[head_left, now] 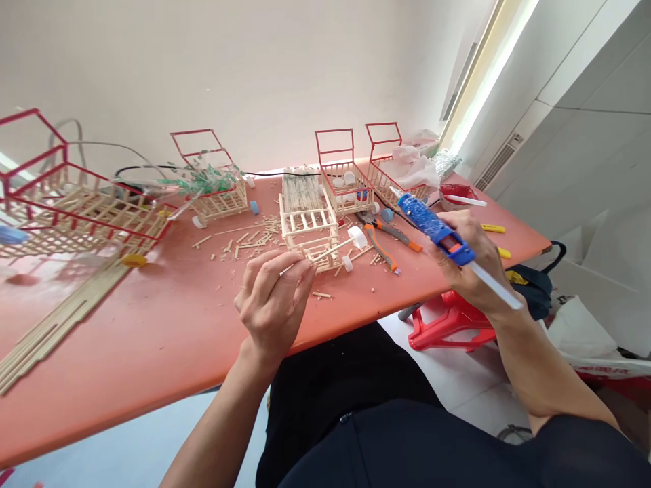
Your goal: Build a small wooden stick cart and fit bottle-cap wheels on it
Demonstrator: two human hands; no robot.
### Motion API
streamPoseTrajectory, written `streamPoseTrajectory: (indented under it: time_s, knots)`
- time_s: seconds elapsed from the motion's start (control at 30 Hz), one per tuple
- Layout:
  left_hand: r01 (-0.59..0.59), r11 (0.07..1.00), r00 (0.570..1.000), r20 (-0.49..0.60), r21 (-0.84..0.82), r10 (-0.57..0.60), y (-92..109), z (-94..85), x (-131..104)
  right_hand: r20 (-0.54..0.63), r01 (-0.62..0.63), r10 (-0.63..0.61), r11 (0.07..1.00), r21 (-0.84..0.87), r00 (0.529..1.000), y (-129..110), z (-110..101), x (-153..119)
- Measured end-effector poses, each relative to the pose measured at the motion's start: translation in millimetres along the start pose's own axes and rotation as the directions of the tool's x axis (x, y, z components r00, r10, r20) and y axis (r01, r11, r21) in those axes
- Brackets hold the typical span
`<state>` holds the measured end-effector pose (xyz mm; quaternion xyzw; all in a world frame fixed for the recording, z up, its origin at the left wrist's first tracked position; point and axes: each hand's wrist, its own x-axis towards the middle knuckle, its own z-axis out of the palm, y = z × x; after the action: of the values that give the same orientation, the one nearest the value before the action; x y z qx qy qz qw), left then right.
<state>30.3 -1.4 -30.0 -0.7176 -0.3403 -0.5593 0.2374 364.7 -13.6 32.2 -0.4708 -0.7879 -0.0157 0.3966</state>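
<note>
Plain off-white wall behind a coral-red table, bright light strip at upper right, pale floor, red plastic stool

No text, label, brand, number or sign can be read anywhere in this view. The blue hot-glue gun with the white glue stick in its back carries no legible marking on its body. The orange-handled pliers lying on the salmon-red tabletop show no print either. The red-and-white plastic bag at the right edge has a red band that might be printing, but it is too small and blurred to make out. The small carts of pale wooden sticks with red frames are plain, and the white wall behind bears nothing written.
</note>
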Motion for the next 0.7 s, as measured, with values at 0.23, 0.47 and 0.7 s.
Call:
streamPoseTrajectory:
  time_s: [0.23,0.47,0.7]
  knots:
    - [0.004,1.0,1.0,0.013,-0.001,-0.004,-1,-0.7,-2,0.187,0.038,0.054,0.89,-0.454,0.981,61,31,-15]
    - [-0.017,1.0,1.0,0.005,0.01,0.017,-1,-0.7,-1,0.331,0.012,0.194,0.847,-0.531,0.924,81,45,-13]
    - [-0.02,1.0,1.0,0.004,0.008,0.02,-1,-0.6,1,0.319,0.008,0.106,0.942,-0.336,0.942,55,2,-1]
